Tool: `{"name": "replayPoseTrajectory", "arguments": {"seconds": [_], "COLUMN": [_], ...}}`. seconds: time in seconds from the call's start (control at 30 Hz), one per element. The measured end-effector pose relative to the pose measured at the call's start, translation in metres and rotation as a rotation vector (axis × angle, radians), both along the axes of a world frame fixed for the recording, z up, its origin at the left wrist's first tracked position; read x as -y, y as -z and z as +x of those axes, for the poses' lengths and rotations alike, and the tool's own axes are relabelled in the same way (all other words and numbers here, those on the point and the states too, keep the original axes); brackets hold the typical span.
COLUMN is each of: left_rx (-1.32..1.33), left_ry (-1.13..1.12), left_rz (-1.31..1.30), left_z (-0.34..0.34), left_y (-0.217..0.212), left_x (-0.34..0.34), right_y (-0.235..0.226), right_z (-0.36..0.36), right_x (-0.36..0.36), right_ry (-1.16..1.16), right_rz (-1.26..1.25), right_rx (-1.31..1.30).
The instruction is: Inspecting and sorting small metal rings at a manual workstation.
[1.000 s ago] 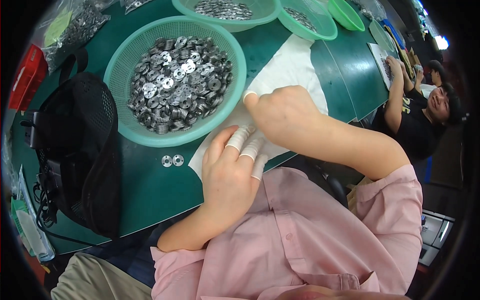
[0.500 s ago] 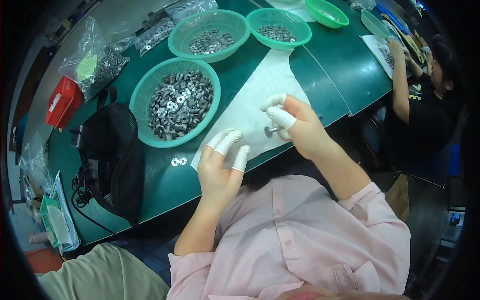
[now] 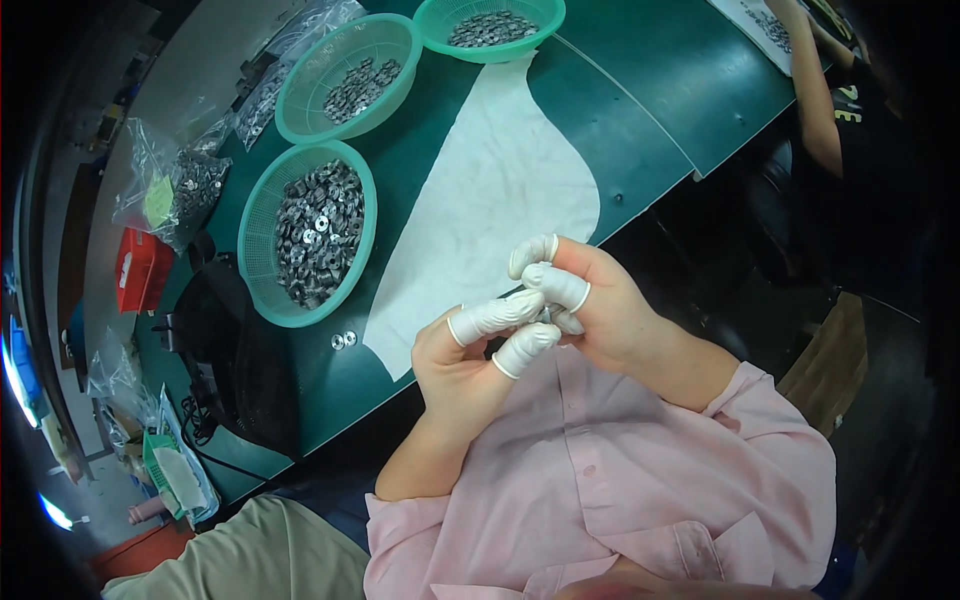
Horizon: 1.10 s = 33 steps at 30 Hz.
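Note:
In front of my shirt, over the near edge of the table, both hands meet. White finger cots cover several of my fingertips. My left hand (image 3: 462, 370) pinches from the left, and my right hand (image 3: 612, 312) closes in from the right. Between them sits a small metal part (image 3: 546, 315), mostly hidden by the fingers. Beyond the hands a white cloth (image 3: 490, 190) lies on the green table (image 3: 660, 110). Two small metal washers (image 3: 344, 340) rest left of the cloth. A green basket (image 3: 369, 225) heaped with metal washers stands behind them.
Two more green baskets (image 3: 408, 75) with metal pieces stand farther back. At the left are a black bag (image 3: 235, 360), a red box (image 3: 143, 270) and a clear bag of metal parts (image 3: 200, 190). A person's arm (image 3: 815, 100) is at the far right.
My left hand has moved right and joined my right hand, now gripping the metal part with it. The view has shifted, so the baskets appear farther up and left.

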<state>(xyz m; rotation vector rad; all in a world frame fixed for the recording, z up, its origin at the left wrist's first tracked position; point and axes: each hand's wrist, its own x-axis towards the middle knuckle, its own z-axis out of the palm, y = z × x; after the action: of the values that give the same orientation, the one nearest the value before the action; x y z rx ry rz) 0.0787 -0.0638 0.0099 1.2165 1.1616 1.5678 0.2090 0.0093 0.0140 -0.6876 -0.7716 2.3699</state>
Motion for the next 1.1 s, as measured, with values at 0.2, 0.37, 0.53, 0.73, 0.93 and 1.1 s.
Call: {"name": "replayPoseTrajectory", "arguments": {"seconds": [0.2, 0.37, 0.53, 0.73, 0.93, 1.1], "left_rx": [0.092, 0.129, -0.083, -0.511, -0.712, -0.729], "left_ry": [0.101, 0.111, 0.003, -0.086, -0.087, -0.178], "left_rz": [-0.103, -0.108, 0.11, 0.296, 0.335, 0.334], "left_z": [0.0, -0.003, -0.012, -0.018, -0.027, -0.02], "left_y": [-0.009, -0.012, 0.004, -0.003, -0.006, -0.004], "left_x": [0.002, 0.01, 0.017, 0.008, 0.004, 0.007], "right_y": [0.003, 0.002, -0.005, -0.002, -0.002, 0.004], "right_z": [0.007, -0.002, -0.001, 0.005, 0.002, -0.008], "right_x": [0.004, 0.018, 0.018, 0.025, 0.02, 0.022], "right_ry": [-0.004, 0.04, 0.01, 0.026, -0.011, -0.027], "right_rz": [0.037, -0.021, 0.002, 0.391, 0.673, 0.429], "right_rx": [-0.087, -0.112, -0.04, -0.055, -0.034, -0.083]}}
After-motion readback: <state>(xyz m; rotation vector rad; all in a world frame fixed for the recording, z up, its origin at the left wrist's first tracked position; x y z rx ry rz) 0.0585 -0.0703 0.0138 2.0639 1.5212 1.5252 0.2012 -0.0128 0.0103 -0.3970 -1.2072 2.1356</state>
